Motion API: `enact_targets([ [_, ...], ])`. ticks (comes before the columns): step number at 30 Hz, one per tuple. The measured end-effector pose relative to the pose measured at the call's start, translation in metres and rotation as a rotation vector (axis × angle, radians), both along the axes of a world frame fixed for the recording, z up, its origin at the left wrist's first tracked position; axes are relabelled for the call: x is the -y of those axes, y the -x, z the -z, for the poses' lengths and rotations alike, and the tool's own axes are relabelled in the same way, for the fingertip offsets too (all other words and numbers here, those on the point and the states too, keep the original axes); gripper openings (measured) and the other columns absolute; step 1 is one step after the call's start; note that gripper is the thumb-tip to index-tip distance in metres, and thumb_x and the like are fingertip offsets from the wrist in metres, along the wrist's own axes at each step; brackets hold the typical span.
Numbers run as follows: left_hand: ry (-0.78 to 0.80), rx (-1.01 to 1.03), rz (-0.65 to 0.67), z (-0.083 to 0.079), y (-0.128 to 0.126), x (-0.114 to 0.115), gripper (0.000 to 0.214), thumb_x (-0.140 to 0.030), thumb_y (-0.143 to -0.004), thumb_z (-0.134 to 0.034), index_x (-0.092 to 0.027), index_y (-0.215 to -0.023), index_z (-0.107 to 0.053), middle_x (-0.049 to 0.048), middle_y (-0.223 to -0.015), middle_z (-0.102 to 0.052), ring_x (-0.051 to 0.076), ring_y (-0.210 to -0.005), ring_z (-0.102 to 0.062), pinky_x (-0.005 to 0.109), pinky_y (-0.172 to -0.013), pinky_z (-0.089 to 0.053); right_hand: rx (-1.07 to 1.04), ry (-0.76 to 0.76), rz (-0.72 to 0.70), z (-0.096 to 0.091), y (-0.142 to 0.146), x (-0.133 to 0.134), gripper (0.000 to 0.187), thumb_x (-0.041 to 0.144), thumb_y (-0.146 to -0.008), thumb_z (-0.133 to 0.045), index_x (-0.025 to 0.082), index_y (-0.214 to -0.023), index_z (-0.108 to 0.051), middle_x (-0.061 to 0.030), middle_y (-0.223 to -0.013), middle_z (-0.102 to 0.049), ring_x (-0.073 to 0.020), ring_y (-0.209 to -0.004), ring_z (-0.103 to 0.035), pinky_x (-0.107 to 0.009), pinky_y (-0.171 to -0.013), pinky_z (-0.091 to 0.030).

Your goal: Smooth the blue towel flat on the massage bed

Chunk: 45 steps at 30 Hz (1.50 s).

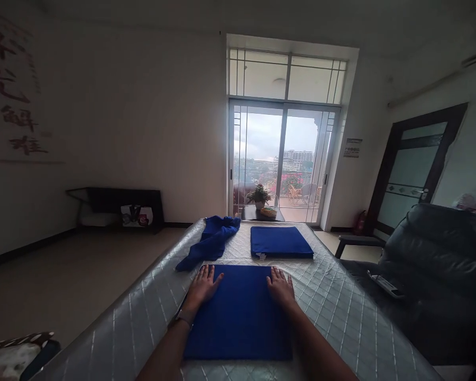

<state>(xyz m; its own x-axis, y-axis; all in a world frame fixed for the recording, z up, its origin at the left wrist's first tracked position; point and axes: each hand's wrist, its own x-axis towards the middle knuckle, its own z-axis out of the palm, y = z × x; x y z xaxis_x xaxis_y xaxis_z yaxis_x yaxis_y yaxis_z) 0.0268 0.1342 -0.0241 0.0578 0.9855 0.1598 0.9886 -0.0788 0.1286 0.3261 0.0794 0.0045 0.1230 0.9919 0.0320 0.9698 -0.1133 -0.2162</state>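
Note:
A flat blue square (240,317), cushion-like and covered in fabric, lies in front of me on a quilted silver-grey table cover (333,301). My left hand (204,286) rests open on its far left corner, fingers pointing away from me; a watch is on that wrist. On the far right corner my right hand (281,286) also lies open, fingers stretched out. Beyond it sits a second blue square (281,241), looking like a stack, with a small white tag at its near edge. A crumpled blue cloth (214,241) is spread at the far left of the table.
A black armchair (436,275) with a remote-like white object (386,284) on it stands to the right. Past the table's far end are a small dark table (257,214) with a potted plant (259,196) and a sliding glass door (283,159). A black bench (107,201) is by the left wall.

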Motion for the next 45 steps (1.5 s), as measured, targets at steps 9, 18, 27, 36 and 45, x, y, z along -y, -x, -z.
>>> enact_targets([
  [9, 0.023, 0.040, -0.059, -0.004, 0.010, 0.008, 0.085, -0.065, -0.098, -0.015, -0.003, -0.154, -0.032, 0.0229, -0.160, -0.026, 0.032, -0.150, -0.026, 0.047, -0.120, -0.023, 0.022, 0.009, -0.005, -0.002, -0.002, 0.001, 0.063, 0.043, -0.101, -0.020, 0.019, -0.159, -0.024, -0.0001, -0.165, -0.019, -0.0178, -0.152, -0.016, -0.045, -0.122, -0.007],
  [18, 0.005, 0.081, -0.083, -0.007, 0.012, 0.018, 0.081, -0.062, -0.099, -0.018, -0.004, -0.153, -0.033, 0.0219, -0.160, -0.030, 0.031, -0.149, -0.027, 0.047, -0.121, -0.022, 0.101, 0.061, 0.003, -0.004, 0.001, 0.000, 0.063, 0.044, -0.102, -0.015, 0.022, -0.160, -0.015, 0.0012, -0.166, -0.013, -0.0168, -0.152, -0.011, -0.044, -0.122, -0.006],
  [27, -0.004, 0.092, -0.080, -0.013, 0.012, 0.024, 0.080, -0.060, -0.100, -0.022, -0.001, -0.153, -0.034, 0.0226, -0.160, -0.031, 0.031, -0.149, -0.029, 0.043, -0.122, -0.020, 0.129, -0.029, -0.024, -0.018, 0.007, 0.015, 0.061, 0.038, -0.101, -0.022, 0.020, -0.160, -0.022, 0.0001, -0.166, -0.017, -0.0182, -0.153, -0.011, -0.042, -0.122, -0.002],
  [36, -0.040, 0.067, -0.125, -0.007, 0.014, 0.024, 0.081, -0.060, -0.100, -0.019, 0.001, -0.151, -0.035, 0.0236, -0.158, -0.034, 0.031, -0.149, -0.029, 0.044, -0.122, -0.020, 0.080, 0.103, -0.032, -0.010, 0.008, 0.049, 0.064, 0.043, -0.103, -0.017, 0.015, -0.160, -0.015, -0.0007, -0.166, -0.011, -0.0200, -0.153, -0.009, -0.042, -0.122, -0.006],
  [45, -0.116, 0.058, 0.068, -0.024, -0.009, 0.038, 0.073, -0.057, -0.102, -0.024, -0.004, -0.150, -0.040, 0.0218, -0.157, -0.036, 0.031, -0.148, -0.031, 0.049, -0.121, -0.025, 0.037, 0.134, -0.039, -0.013, 0.009, 0.049, 0.066, 0.046, -0.102, -0.016, 0.014, -0.160, -0.013, -0.0009, -0.167, -0.009, -0.0201, -0.153, -0.007, -0.043, -0.123, -0.004],
])
